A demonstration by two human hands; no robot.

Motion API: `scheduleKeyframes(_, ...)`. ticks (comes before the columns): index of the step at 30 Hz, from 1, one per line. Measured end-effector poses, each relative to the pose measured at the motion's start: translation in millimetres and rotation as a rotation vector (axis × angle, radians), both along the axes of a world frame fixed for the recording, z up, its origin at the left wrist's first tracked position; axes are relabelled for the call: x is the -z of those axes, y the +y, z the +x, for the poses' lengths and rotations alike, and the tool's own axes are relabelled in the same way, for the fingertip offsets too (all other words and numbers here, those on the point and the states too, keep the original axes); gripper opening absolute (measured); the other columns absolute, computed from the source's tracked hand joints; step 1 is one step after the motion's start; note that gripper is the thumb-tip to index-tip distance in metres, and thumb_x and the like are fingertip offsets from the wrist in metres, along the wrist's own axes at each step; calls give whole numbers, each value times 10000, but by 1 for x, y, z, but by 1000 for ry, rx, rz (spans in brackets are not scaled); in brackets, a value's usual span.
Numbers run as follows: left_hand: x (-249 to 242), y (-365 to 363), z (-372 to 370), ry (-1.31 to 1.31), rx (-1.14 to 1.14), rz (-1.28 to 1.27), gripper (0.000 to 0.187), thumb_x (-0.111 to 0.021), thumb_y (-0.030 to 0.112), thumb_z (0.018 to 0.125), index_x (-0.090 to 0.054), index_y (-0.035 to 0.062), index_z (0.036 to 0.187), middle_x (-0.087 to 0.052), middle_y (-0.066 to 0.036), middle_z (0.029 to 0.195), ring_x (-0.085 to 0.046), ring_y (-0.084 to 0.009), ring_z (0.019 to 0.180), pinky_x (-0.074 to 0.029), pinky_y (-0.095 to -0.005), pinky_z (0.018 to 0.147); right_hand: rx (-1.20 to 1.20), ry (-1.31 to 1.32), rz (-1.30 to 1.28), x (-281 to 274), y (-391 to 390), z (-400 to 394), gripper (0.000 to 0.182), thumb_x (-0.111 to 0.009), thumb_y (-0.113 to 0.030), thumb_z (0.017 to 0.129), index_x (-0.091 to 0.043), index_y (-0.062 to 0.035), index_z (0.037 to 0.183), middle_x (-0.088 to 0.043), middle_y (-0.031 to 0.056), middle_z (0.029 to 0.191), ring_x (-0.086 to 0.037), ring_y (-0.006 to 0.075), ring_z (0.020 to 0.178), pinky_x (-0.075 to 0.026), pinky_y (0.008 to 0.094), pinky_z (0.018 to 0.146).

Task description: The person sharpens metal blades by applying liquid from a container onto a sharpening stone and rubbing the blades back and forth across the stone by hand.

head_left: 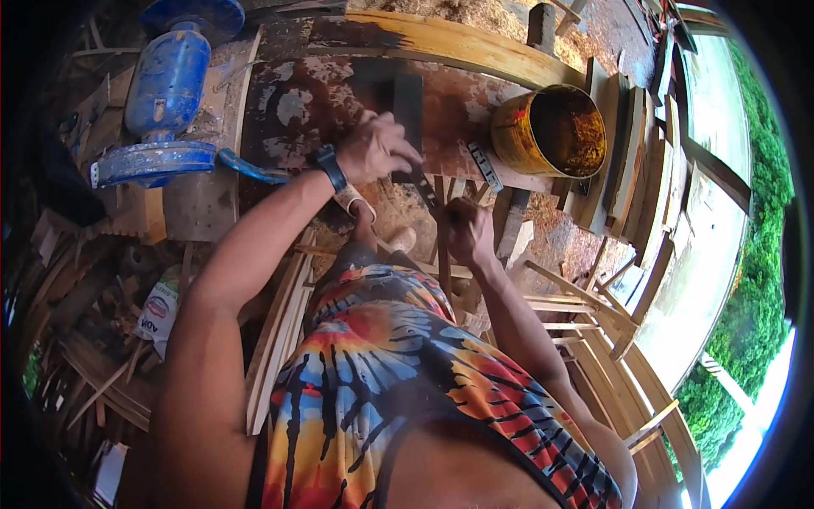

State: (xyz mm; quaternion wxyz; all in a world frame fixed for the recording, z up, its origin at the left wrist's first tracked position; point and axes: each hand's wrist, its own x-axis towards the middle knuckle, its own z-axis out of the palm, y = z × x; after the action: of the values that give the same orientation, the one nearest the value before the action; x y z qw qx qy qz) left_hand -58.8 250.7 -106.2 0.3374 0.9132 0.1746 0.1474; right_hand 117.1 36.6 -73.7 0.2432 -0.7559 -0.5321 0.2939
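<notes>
My left hand (379,151), with a dark watch (330,167) on the wrist, hangs over the reddish-brown worn bench board (458,97). Its fingers are partly bent and apart, the fingertips right at the upper end of a narrow dark strip-like tool (424,188) with light spots along it. Closer to my body, my right hand (469,231) is closed round the lower end of that tool; I cannot tell its exact kind. A dark flat rectangular piece (409,119) lies on the board just beyond my left fingertips.
A blue painted machine (170,81) stands at left. On the right of the board sits a yellow stained bucket (530,131), near a small labelled strip (485,166). Stacked planks (627,161) and wooden frames (585,322) fill the right. A white sack (161,314) lies lower left.
</notes>
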Motion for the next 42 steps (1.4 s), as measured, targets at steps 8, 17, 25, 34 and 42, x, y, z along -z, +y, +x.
scheduleKeyframes(8,9,78,1,62,-59,224,180,-801,336,775,-815,284,947,-582,28,755,-554,-196,877,-390,-390,856,-50,-79,243,24,90,2,216,-751,-240,844,-718,-26,843,-674,172,744,-690,366,701,-527,432,629)
scheduleKeyframes(17,2,22,4,-10,-13,172,166,-812,335,747,-819,278,902,-594,29,758,-559,-201,892,-386,-396,881,-116,-77,184,17,31,9,193,-735,-227,856,-698,-47,795,-674,158,761,-681,365,685,-521,436,599)
scheduleKeyframes(25,-33,-90,14,-203,-35,-29,492,-832,273,706,-752,224,1189,-605,-38,1033,-537,-245,1017,-355,-472,975,88,193,-32,-31,-80,20,223,-743,-201,885,-678,-6,798,-629,162,705,-608,273,636,-465,397,612)
scheduleKeyframes(34,-74,-142,5,-161,-43,273,309,-790,163,742,-771,146,1050,-722,-15,1070,-627,-204,1114,-319,-534,1075,305,1036,-227,-48,-81,28,256,-693,-250,951,-694,-26,828,-585,-3,691,-486,99,627,-375,264,612)
scheduleKeyframes(42,-81,-169,4,-352,-549,-1406,314,-732,235,952,-740,-8,1151,-746,-40,1077,-651,-97,1000,-475,-218,874,285,1083,30,-68,-59,2,251,-695,-235,979,-676,-10,1087,-693,72,935,-618,123,842,-476,253,709)
